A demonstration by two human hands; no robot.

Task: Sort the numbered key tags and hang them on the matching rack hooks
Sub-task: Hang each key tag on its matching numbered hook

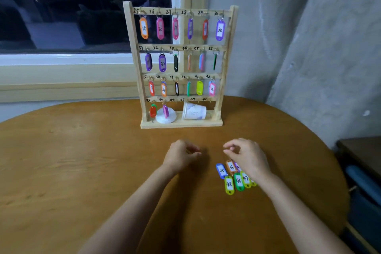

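Setting: round wooden table (82, 150), dark window (61, 16) behind the rack.
Rack (132, 33): wooden, upright at the table's far edge, hooks numbered 25 to 48.
Hung tags (143, 28): fill the rack's upper three rows; in the bottom row, only on 43 and 44.
Paper cup (194, 111): on its side on the rack's base, beside a white lid (165, 118).
Loose tags (229, 184): clustered in front of the rack, to its right, numbered 45 to 47.
Left hand (181, 155): before the rack, fingers curled to the thumb, nothing seen in them.
Right hand (249, 156): over the loose tags, fingers curled; grip unclear.
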